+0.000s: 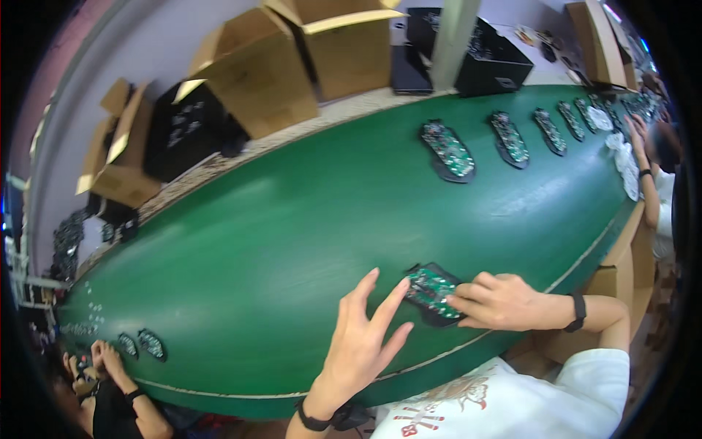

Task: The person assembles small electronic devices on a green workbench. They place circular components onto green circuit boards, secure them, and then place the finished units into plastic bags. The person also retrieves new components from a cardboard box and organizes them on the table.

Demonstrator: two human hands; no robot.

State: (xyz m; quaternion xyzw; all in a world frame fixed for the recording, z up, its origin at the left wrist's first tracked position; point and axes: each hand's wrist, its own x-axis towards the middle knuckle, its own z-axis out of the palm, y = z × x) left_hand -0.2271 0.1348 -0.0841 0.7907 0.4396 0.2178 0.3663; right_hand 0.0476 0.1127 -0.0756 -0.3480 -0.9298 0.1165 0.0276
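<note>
In front of me a green circuit board (431, 287) in a black, game-controller-like shell lies on the green work surface (278, 249). My left hand (358, 336) is beside its left end, fingers spread, with the index fingertip at the board's upper left edge. On the other side my right hand (499, 301) has its fingers bent and pressed together on the board's right part. The palm hides that end, and whether anything small is between these fingertips cannot be seen.
Similar boards (447, 151) lie in a row along the far right side. Cardboard boxes (351, 58) and black bins (493, 62) line the back ledge. A co-worker's hand (638, 135) is at the far right. Another co-worker's hands (107, 358) are at the left, near two boards (151, 344).
</note>
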